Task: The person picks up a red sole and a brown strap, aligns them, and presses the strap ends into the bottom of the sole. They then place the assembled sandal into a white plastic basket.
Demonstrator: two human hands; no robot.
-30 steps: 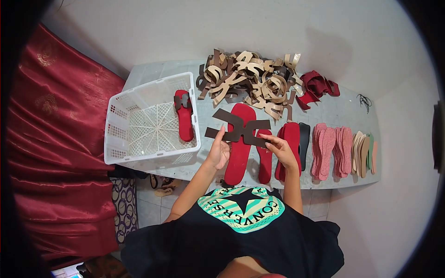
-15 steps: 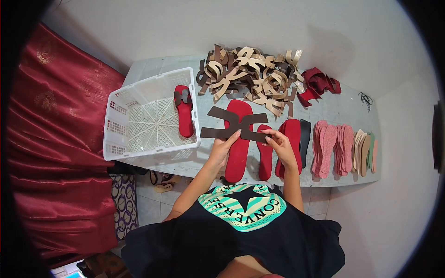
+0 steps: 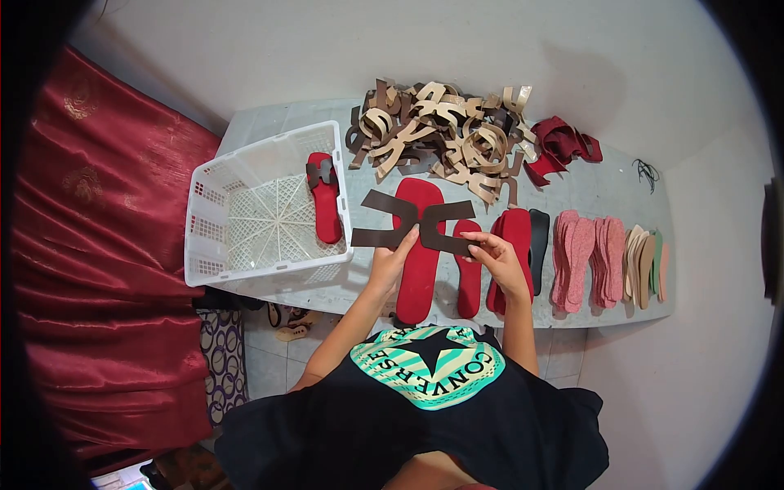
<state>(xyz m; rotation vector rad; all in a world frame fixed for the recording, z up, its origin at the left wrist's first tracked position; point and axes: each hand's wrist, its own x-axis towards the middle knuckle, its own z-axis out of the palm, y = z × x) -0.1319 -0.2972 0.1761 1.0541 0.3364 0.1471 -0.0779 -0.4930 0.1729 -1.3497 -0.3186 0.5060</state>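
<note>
The dark brown H-shaped strap (image 3: pixel 447 240) was held above the large red sole (image 3: pixel 417 286) on the table (image 3: pixel 367 282). The left hand (image 3: pixel 498 260) pinched its lower right arm between thumb and fingers; the right hand (image 3: pixel 395 260), well apart from the other, gripped it near the middle, thumb on top. To the left stood the white basket (image 3: pixel 272 273), with a red sandal (image 3: pixel 326 204) along its inner right side. Beyond the sole lay a pile of tan and brown straps (image 3: pixel 465 175); to the right, pink soles (image 3: pixel 574 253) were stacked.
</note>
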